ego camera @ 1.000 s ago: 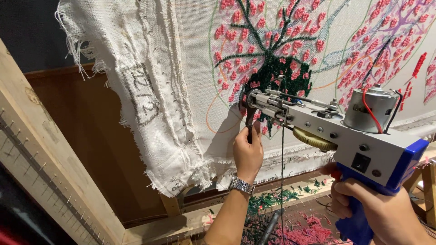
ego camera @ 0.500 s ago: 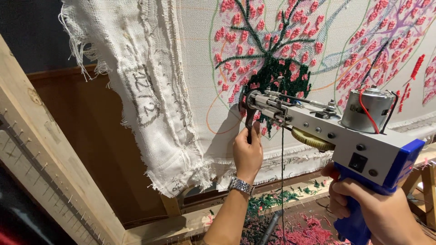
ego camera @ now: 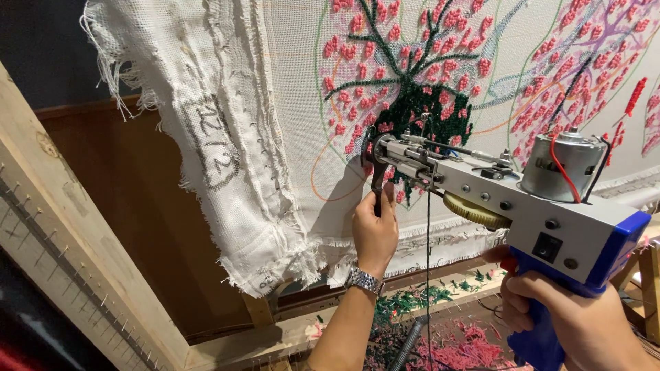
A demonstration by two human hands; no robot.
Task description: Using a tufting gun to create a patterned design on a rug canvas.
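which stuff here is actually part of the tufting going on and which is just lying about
In use:
- tufting gun, blue grip in the right hand
- its front handle, held by the left hand
- white backing cloth with the pink and green tufted pattern
- dark yarn strand running up to the gun

Lying about:
- pink and green yarn scraps below
- wooden frame at left
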